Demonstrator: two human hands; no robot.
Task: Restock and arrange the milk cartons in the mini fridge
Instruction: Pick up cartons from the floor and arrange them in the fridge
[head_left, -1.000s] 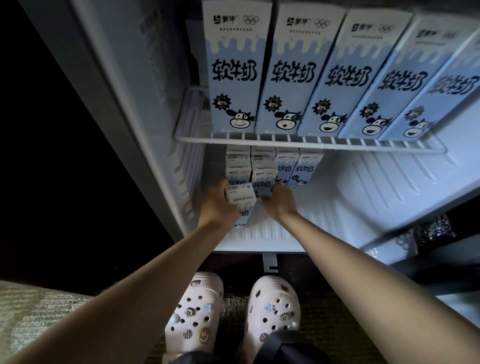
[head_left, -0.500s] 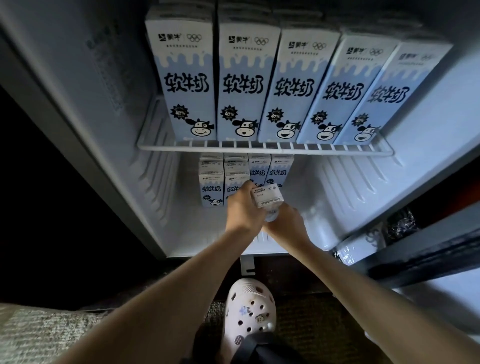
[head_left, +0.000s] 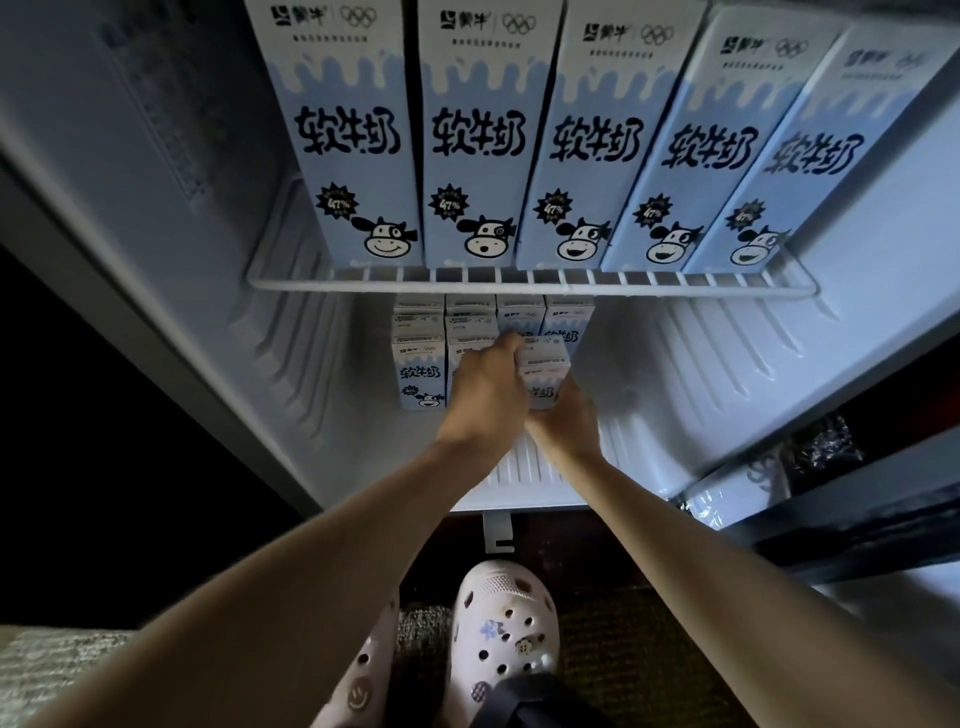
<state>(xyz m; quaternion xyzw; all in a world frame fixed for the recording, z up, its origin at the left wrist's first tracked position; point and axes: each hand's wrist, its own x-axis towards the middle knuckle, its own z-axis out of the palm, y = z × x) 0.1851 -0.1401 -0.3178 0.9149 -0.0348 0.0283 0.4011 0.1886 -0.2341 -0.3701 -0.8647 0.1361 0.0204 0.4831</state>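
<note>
Milk cartons: where do they stand in the mini fridge (head_left: 171, 270)?

Five tall cartons (head_left: 475, 140), pale blue with a cartoon cow on each, stand upright side by side along the front edge of the wire shelf (head_left: 530, 285). They fill it from left to right.

And under that shelf?

Small cartons (head_left: 418, 376) of the same design are packed together at the back edge of the fridge floor (head_left: 691, 431), left of its middle.

Where are the hands?

Both bare arms reach into the lower compartment. The left hand (head_left: 485, 402) has its fingers curled over the top left edge of one more small carton, the held carton (head_left: 544, 371). The right hand (head_left: 563, 423) grips the same carton from below, at its bottom right corner.

Where exactly is that carton?

Just in front of the packed group, at its right end, between the two hands. Whether it touches the floor I cannot tell.

Anything lower down?

Two pale clogs (head_left: 504, 629) with small charms, on a dark rug (head_left: 623, 654) by the fridge's front edge.
</note>
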